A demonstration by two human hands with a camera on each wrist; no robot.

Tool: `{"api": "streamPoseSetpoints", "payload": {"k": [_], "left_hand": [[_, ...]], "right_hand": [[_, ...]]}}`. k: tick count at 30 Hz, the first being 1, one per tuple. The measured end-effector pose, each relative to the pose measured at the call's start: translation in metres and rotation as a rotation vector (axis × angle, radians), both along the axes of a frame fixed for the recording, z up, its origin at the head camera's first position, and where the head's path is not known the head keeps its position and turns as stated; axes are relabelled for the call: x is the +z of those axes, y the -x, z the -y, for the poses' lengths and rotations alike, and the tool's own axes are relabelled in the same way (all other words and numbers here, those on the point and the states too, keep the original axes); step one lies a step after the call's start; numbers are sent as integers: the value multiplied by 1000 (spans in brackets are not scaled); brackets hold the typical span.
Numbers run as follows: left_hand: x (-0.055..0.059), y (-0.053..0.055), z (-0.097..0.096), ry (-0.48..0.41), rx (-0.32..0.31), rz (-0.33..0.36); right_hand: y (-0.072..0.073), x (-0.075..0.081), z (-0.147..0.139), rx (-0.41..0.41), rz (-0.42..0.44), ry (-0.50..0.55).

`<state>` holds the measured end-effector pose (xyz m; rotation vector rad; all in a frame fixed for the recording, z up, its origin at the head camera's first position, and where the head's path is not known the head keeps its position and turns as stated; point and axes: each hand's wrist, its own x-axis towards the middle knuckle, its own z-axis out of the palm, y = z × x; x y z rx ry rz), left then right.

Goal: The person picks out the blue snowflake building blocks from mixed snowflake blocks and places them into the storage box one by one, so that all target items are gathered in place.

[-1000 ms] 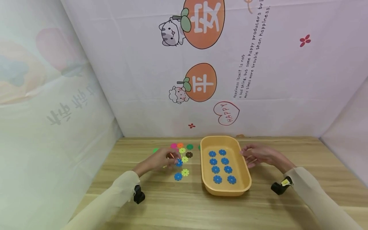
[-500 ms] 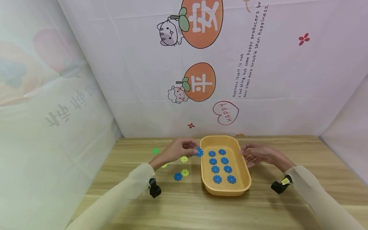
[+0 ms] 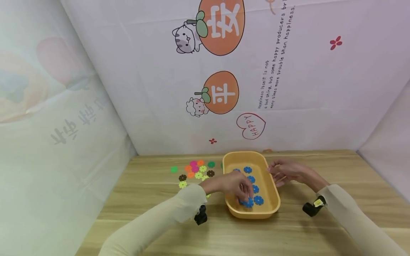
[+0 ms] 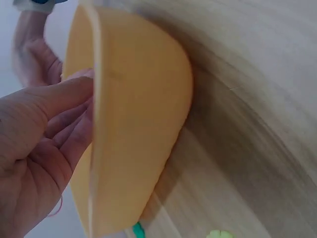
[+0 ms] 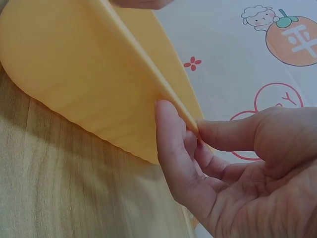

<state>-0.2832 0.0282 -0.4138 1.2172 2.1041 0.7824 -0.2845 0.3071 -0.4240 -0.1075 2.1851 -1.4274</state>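
Note:
In the head view my left hand (image 3: 236,184) reaches over the near side of a yellow plastic tray (image 3: 237,214) and pinches a blue notched plastic disc (image 3: 248,203) low inside it. The tray wall hides that disc in the left wrist view, where the left hand (image 4: 37,134) dips behind the rim. Other blue discs (image 3: 258,200) lie flat in two columns on the tray floor, some covered by the hand. My right hand (image 3: 289,172) holds the tray's right rim; in the right wrist view its thumb and fingers pinch that edge.
Left of the tray, several small notched discs are scattered on the wooden table (image 3: 144,213): green (image 3: 174,169), brown (image 3: 182,177), yellow (image 3: 183,184), pink and orange (image 3: 200,163). A printed white cloth (image 3: 160,106) stands behind the table.
My left hand has carried a blue disc from the loose discs on the left, over the tray's left rim and down into its near part. The right hand stays on the rim.

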Motion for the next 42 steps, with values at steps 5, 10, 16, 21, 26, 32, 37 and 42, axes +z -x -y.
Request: {"api": "streamPoseSetpoints", "payload": {"k": [5, 10, 16, 21, 26, 32, 37, 42], "left_hand": [[-9, -7, -14, 77, -40, 20], [-15, -8, -26, 74, -17, 97], [-20, -9, -33, 53, 22, 195], [-20, -11, -37, 72, 49, 213], [-18, -8, -37, 90, 38, 214], [-12, -3, -36, 99, -3, 153], [-8, 1, -28, 99, -2, 70], [-4, 5, -10, 56, 23, -38]], "right_hand": [[-4, 3, 1, 9, -8, -21], [-5, 4, 1, 8, -20, -31], [-5, 6, 2, 16, -17, -28], [-5, 6, 2, 21, -22, -28], [-4, 5, 1, 22, -17, -28], [-3, 4, 2, 25, -11, -22], [-2, 3, 2, 49, -8, -3], [-1, 2, 3, 91, 11, 41]]}}
